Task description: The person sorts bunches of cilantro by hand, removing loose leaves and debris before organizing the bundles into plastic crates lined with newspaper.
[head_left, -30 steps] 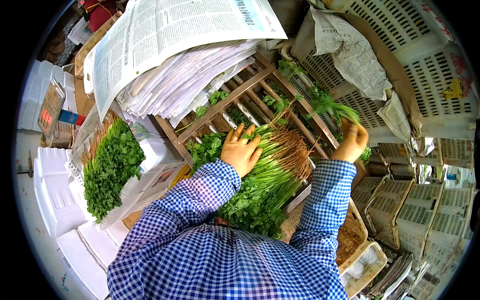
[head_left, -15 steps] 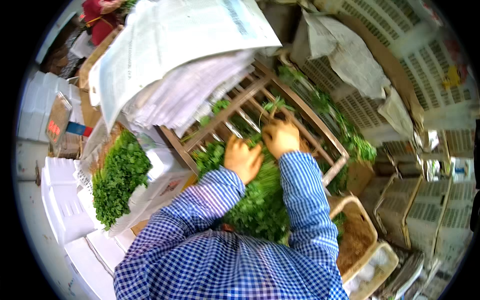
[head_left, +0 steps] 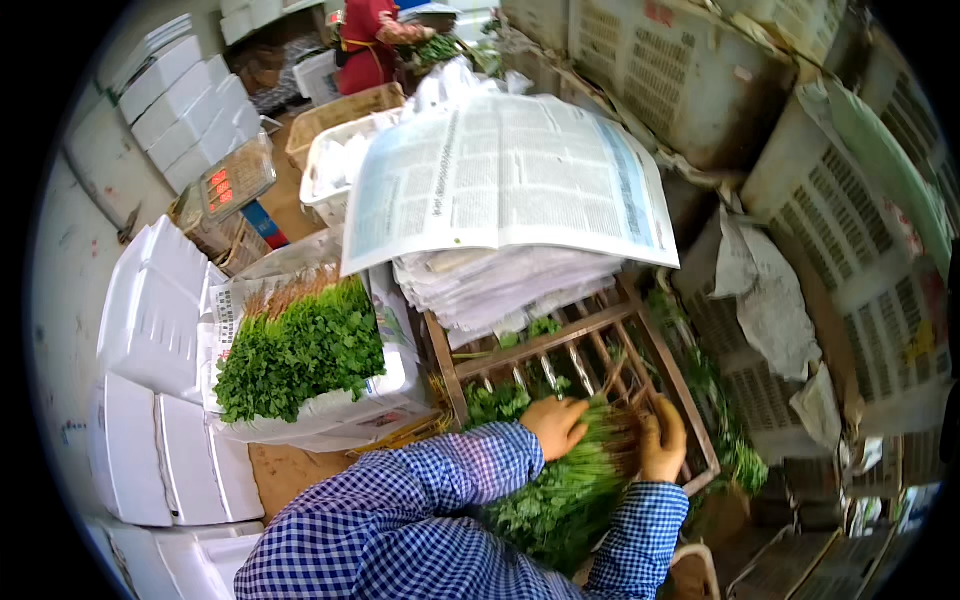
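A loose bunch of coriander (head_left: 560, 500) lies on a brown slatted metal rack (head_left: 685, 395), its leaves toward me and its reddish roots toward the far right. My left hand (head_left: 556, 427) grips the left side of the stems with bent fingers. Around the root ends, my right hand (head_left: 663, 440) is cupped, thumb and fingers against the bunch. Smaller sprigs of green lie on the slats beside my left hand. At the rack's far end sits a thick stack of newspaper sheets (head_left: 510, 175).
To the left, a white foam box (head_left: 400, 380) lined with newspaper holds neatly laid coriander. White foam boxes (head_left: 135, 450) stand along the left, near a scale (head_left: 240, 180). Large plastic crates (head_left: 840, 240) line the right. Another person in red (head_left: 365, 45) stands far back.
My view has shifted, showing more of the foam box and the far room. My hands have moved apart; the right now cups the root ends of the bunch.
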A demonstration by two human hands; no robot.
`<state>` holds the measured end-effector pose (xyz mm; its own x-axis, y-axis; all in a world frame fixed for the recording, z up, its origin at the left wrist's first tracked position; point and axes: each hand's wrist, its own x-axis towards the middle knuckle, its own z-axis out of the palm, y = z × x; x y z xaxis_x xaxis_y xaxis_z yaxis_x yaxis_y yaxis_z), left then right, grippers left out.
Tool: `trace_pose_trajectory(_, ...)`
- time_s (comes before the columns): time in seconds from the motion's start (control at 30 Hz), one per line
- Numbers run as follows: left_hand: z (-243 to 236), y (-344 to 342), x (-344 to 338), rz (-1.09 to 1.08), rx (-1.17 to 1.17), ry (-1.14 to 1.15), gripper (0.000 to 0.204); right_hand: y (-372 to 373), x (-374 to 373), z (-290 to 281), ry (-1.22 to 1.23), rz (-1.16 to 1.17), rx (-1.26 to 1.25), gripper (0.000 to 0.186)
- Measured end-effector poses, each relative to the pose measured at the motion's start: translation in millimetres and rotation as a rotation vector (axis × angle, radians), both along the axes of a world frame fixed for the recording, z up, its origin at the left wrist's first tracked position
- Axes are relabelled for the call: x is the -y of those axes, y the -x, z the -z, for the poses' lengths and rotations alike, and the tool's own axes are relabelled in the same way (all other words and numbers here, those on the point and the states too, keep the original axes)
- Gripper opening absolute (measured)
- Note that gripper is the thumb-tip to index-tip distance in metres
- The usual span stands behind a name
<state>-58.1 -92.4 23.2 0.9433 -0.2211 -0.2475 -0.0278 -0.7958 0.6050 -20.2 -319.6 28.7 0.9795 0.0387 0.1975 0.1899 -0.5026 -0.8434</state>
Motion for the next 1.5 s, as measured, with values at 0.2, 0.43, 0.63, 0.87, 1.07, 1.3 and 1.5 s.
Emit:
trace_pose_trajectory(0.2, -8.7, -5.0, 1.0, -0.100, -0.036, -0.004, 0.042, 100.5, 67.9, -2.1, -0.373, 0.550, -0.358, 0.026)
trace_pose_trajectory(0.43, 24.8, -9.6, 3.0, -0.037, 0.122, -0.041, 0.044, 124.5, 26.3, 20.9, -0.020, 0.505, -0.477, 0.042)
trace_pose_trajectory(0.63, -21.3, -31.6, -17.0, 0.091, 0.168, -0.108, 0.050, 132.8, 26.4, 3.7, -0.003, 0.587, -0.435, 0.052)
trace_pose_trajectory(0.87, 42.8, -88.4, 13.6, 0.226, -0.158, 0.340, 0.078, 84.5, -10.9, 14.3, -0.032, 0.476, -0.602, 0.078)
trace_pose_trajectory(1.07, 54.7, -80.5, 24.4, 0.346, -0.360, 0.647, 0.093, 68.8, -3.6, 43.9, -0.339, 0.306, -0.356, 0.093)
trace_pose_trajectory(1.3, 74.6, -74.2, 27.7, 0.258, -0.260, 0.565, 0.083, 18.6, 2.0, 44.3, -0.285, 0.174, -0.407, 0.094)
trace_pose_trajectory(1.5, 66.9, -74.1, 28.8, 0.198, -0.179, 0.475, 0.075, 7.3, -1.8, 36.4, -0.559, -0.049, -0.547, 0.063)
